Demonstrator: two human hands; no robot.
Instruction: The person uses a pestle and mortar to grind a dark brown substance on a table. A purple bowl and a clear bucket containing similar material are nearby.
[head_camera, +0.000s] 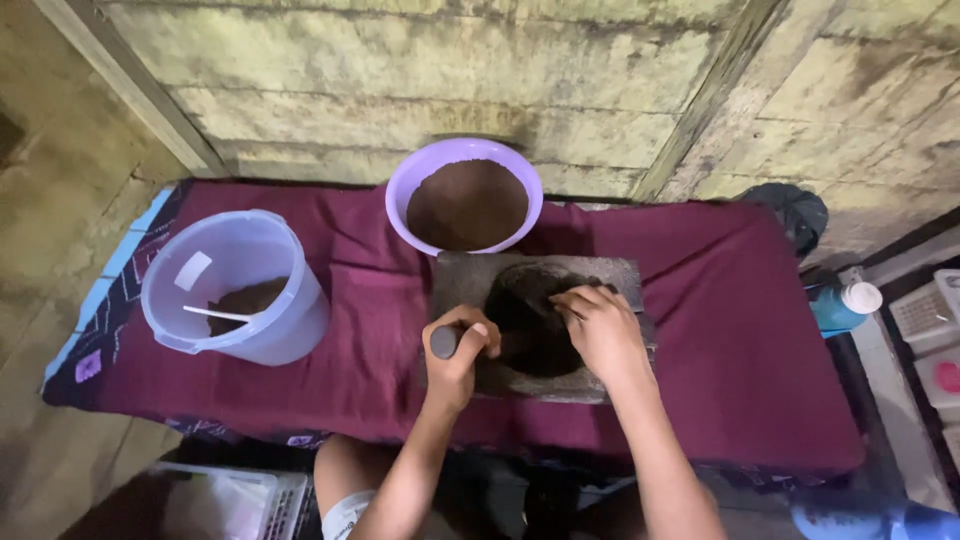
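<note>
Here's the stone grinding slab (610, 275), a flat grey block sitting on the maroon cloth (740, 340) right in the middle of the low table, and on it lies a dark brown mound of ground paste (530, 320). The left hand (458, 352) is clenched around a cylindrical stone roller (444, 342), whose rounded grey end pokes out from the fist toward the camera; the roller rests along the slab's left side, against the edge of the paste. The right hand (600, 325) is down on the paste itself, fingers bent and pressed into the dark mass at its upper right, palm down, grasping nothing solid that can be made out.

Just beyond the slab, touching its far edge, sits a purple plastic bowl (400, 195) filled nearly to the rim with brown powder (466, 203). Off to the left, well apart from the slab, a translucent pale blue bucket (270, 340) stands on the same cloth, with a small heap of dark material at the bottom and a thin white stick (215, 314) lying across inside.

At the right end, beside the cloth's edge, a blue bottle with a white cap (845, 303) stands lower down. Behind everything runs a weathered wooden plank wall (400, 80).
</note>
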